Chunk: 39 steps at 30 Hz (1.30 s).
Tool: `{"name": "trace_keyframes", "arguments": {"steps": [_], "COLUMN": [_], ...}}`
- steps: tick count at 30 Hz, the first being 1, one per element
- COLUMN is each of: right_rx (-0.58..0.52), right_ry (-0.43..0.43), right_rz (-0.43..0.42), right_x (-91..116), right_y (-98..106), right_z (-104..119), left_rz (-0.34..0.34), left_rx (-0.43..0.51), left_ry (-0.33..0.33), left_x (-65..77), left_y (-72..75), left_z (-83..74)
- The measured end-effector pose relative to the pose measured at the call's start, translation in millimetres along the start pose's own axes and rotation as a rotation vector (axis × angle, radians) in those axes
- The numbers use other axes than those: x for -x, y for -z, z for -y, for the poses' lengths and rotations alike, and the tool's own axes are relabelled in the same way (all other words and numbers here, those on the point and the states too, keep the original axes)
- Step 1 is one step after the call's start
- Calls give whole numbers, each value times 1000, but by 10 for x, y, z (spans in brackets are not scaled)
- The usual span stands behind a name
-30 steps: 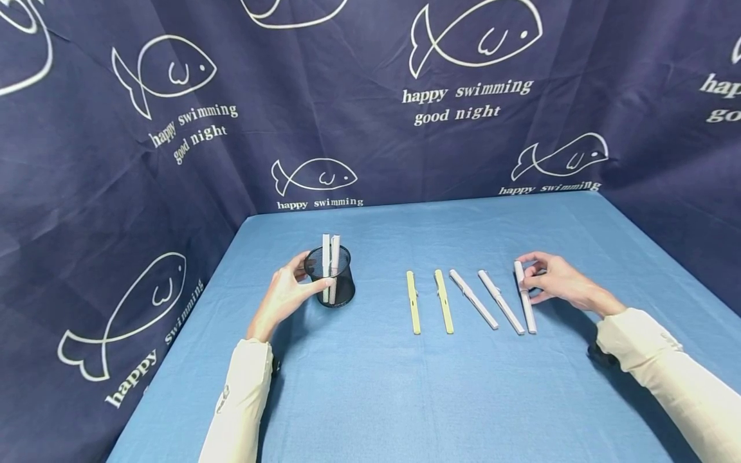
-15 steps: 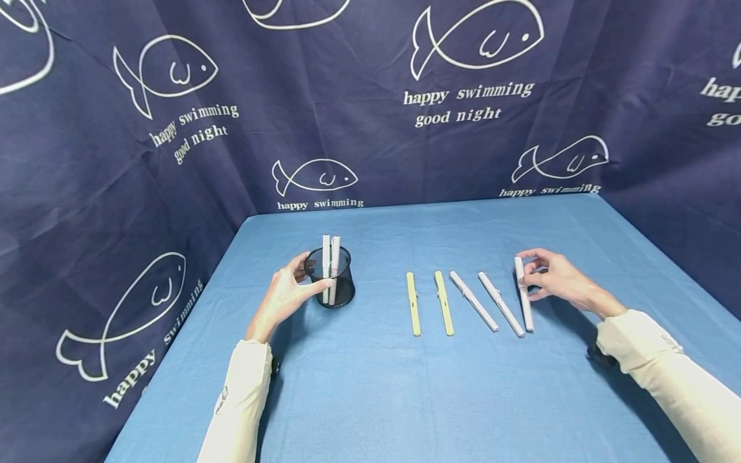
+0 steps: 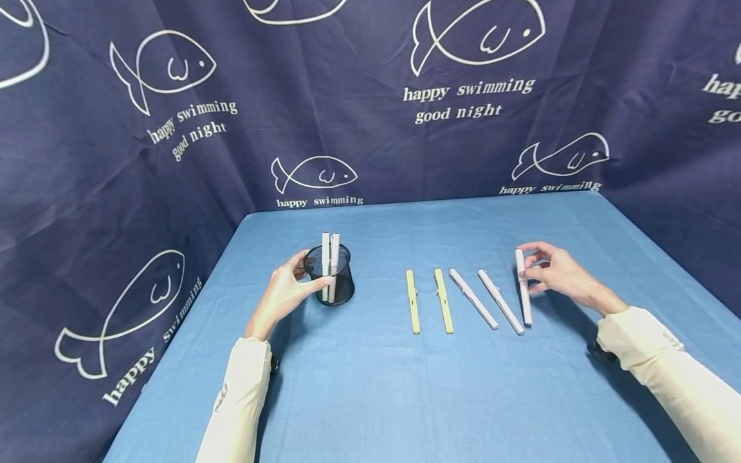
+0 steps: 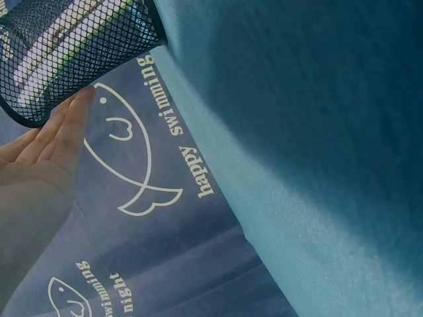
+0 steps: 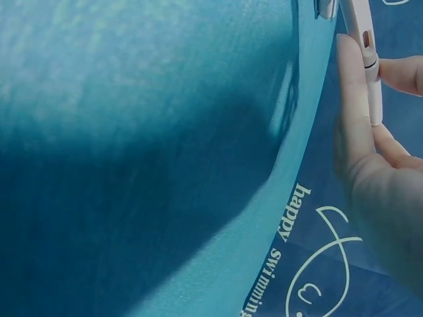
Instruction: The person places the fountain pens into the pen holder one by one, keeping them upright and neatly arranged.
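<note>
1. Left hand [image 3: 285, 289] holds the cup [image 3: 345, 289] toward the bench's [image 3: 370, 399] left edge.
2. Right hand [image 3: 560, 275] pinches the pen [image 3: 525, 303] nearest the right edge.
3. Likely step: pickup; next calls for steady lifting.

Black wire-mesh round cup [image 3: 344, 292]: upright, two slim white pens [image 3: 325, 246] standing inside. Slim off-white pen [image 3: 525, 303]: pinched, rightmost. To its left, flat, spaced apart: two slim whitish clip pens [image 3: 475, 300], then two slim yellow pens [image 3: 413, 302].

Navy fabric [image 3: 376, 64] printed with white fish [image 3: 315, 173] hangs behind a blue-covered table [image 3: 370, 392].
</note>
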State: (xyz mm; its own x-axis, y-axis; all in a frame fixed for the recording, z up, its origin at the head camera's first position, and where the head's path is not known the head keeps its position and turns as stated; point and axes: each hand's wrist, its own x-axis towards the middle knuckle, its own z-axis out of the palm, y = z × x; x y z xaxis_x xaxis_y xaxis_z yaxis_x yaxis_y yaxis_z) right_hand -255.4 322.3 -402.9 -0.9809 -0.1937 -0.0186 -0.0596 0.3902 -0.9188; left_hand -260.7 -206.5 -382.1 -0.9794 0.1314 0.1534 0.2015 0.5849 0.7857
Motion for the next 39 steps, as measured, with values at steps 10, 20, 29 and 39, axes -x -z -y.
{"name": "trace_keyframes", "arguments": {"steps": [10, 20, 29, 39], "right_rx": [16, -23, -40, -88], "right_ry": [85, 157, 202, 277], "right_rz": [-53, -93, -133, -149], "right_x": [-2, 6, -8, -35], "right_y": [-14, -48, -80, -140], "right_z": [11, 39, 75, 121], "left_rz": [-1, 0, 3, 9], "left_rx": [-12, -4, 0, -6], "left_ry": [4, -1, 6, 12], "left_x": [1, 5, 6, -2], "left_y": [-5, -8, -2, 2], "left_z": [4, -4, -2, 4]}}
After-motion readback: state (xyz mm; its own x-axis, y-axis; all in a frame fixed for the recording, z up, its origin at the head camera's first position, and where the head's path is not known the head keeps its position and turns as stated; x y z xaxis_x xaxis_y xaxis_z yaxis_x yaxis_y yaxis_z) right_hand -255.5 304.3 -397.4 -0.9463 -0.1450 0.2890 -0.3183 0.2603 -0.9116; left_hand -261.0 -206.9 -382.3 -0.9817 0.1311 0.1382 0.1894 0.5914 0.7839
